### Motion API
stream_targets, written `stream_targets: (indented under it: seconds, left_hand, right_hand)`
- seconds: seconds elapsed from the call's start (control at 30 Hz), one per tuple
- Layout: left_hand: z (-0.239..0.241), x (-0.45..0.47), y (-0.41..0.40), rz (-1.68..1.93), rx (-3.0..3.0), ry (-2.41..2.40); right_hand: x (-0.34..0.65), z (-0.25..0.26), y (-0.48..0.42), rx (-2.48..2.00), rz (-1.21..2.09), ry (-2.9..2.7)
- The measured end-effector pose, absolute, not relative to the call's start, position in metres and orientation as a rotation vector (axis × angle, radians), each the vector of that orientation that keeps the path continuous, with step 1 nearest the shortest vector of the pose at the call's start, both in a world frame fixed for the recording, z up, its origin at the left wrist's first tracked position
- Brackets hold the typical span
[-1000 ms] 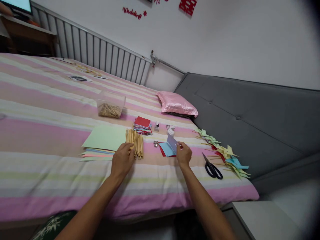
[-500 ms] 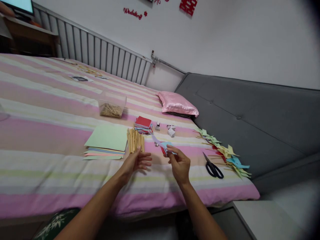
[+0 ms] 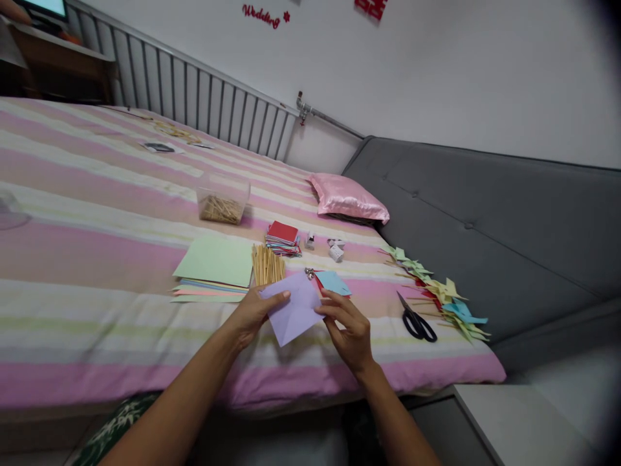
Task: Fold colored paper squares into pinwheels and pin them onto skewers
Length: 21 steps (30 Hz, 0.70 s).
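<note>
A square of purple paper (image 3: 294,307) with crease lines is held up between both hands above the bed. My left hand (image 3: 255,314) grips its left corner, thumb on top. The fingers of my right hand (image 3: 347,327) pinch its right corner. Just behind the paper lie a blue paper square (image 3: 334,283) with red paper under it, and some small metal pieces (image 3: 309,273). A bundle of thin wooden sticks (image 3: 268,264) is beyond my left hand, beside a stack of large coloured sheets (image 3: 213,262) topped by a green one.
Black scissors (image 3: 416,322) lie to the right, near a row of paper pinwheels (image 3: 446,291). Farther back are a pile of small coloured squares (image 3: 283,236), a clear box of sticks (image 3: 223,200) and a pink pillow (image 3: 347,197). A grey headboard (image 3: 485,226) bounds the right side.
The purple paper has come toward me and now faces up flat. My left hand, open and holding nothing before, has closed on its left corner.
</note>
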<state>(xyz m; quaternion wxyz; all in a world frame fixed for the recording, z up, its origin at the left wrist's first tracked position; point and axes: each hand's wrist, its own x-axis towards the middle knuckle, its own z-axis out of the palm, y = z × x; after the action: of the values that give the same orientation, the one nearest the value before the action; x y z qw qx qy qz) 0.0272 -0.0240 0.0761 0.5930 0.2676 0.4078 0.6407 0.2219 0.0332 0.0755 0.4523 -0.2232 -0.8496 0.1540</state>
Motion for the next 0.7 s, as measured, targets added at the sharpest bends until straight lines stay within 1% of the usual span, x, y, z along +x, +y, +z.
stream_targets:
  seconds: [0.17, 0.37, 0.53, 0.7]
  left_hand:
    - [0.075, 0.029, -0.023, 1.558, 0.582, 0.947]
    - [0.076, 0.025, -0.023, 1.566, 0.553, 0.979]
    - [0.074, 0.024, -0.025, 1.509, 0.631, 0.949]
    - [0.074, 0.025, -0.028, 1.380, 0.737, 0.899]
  right_hand:
    - [0.218, 0.080, 0.029, -0.640, 0.450, -2.043]
    - [0.224, 0.085, 0.032, -0.818, 0.719, -1.923]
    - [0.234, 0.094, 0.035, -0.752, 0.932, -2.090]
    - [0.235, 0.103, 0.034, -0.634, 0.965, -2.311]
